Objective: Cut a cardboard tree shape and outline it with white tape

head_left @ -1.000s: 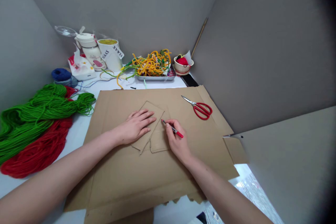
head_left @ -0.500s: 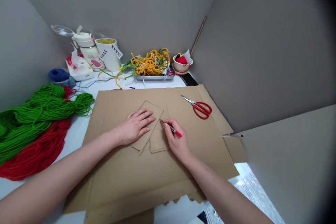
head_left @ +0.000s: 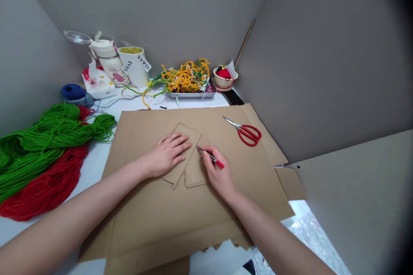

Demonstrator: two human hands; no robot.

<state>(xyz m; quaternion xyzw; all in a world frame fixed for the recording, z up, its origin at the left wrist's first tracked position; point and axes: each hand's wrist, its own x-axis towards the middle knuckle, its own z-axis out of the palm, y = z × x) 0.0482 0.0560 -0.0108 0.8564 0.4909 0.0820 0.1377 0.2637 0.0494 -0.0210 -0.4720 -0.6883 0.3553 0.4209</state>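
The left hand [head_left: 170, 154] lies palm down on a card [head_left: 178, 174], its fingers straight, a little apart and clenched on nothing; they press or rest on it, though how firmly I cannot tell. The right hand [head_left: 217, 169] grasps a pen [head_left: 212, 157] (red at its rear end) between thumb and fingers, the other fingers curled in beneath. The pen's tip points to the upper left and sits at or just beside the card's slanting right edge; whether it touches is too small to tell. This card lies askew over part of a second piece [head_left: 195, 174], which shows to its right and reaches under the right hand. Both lie near the middle of a large cardboard sheet [head_left: 155, 219], spread over the white table [head_left: 118, 105]. Red-handled scissors [head_left: 239, 127] rest on the sheet to the right of and beyond the right hand, blades toward the upper left. To the left of the sheet are green yarn [head_left: 54, 137] and red yarn [head_left: 58, 184], with a blue ball [head_left: 72, 91] behind them. Along the back stand a bottle [head_left: 111, 66] and a cup [head_left: 134, 73], then a tray [head_left: 190, 95] heaped with orange strands [head_left: 187, 77], and a bowl [head_left: 226, 83] containing something red.
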